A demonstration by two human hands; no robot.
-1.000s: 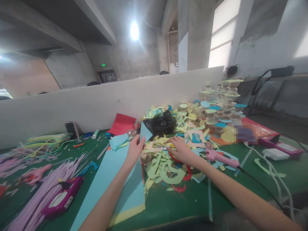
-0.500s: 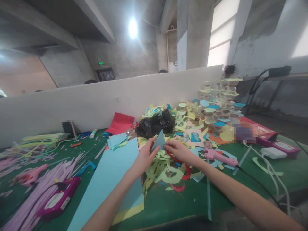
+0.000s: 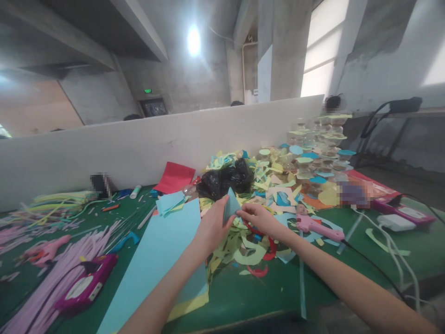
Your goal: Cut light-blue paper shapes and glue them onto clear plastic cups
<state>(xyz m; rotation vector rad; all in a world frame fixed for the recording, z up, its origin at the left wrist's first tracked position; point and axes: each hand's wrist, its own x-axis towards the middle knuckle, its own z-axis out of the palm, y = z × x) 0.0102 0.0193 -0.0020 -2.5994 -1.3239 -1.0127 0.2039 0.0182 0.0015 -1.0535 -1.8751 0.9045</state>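
A small piece of folded blue paper (image 3: pixel 232 203) stands pointed end up between my hands. My left hand (image 3: pixel 216 220) is closed on its left side, thumb toward me. At the paper's right lower edge, the fingertips of my right hand (image 3: pixel 255 217) pinch it. Beneath both hands lies a heap of yellow-green paper scraps (image 3: pixel 248 253), with red cut pieces (image 3: pixel 269 250) among them. Large blue paper sheets (image 3: pixel 163 260) lie under my left forearm, and smaller blue pieces (image 3: pixel 170 202) rest on their far end.
A black plastic bag (image 3: pixel 225 178) sits behind my hands. To the right are a pink glue gun (image 3: pixel 320 228) with its cord, white cables (image 3: pixel 385 236) and stacked clear cups with paper discs (image 3: pixel 327 148). Lilac strips (image 3: pixel 66 269) and a magenta device (image 3: pixel 86 284) lie left. A white partition (image 3: pixel 139 144) stands behind.
My left hand has turned and closed further around the blue paper, which now looks narrower and tilted. My right hand keeps its pinch at nearly the same spot.
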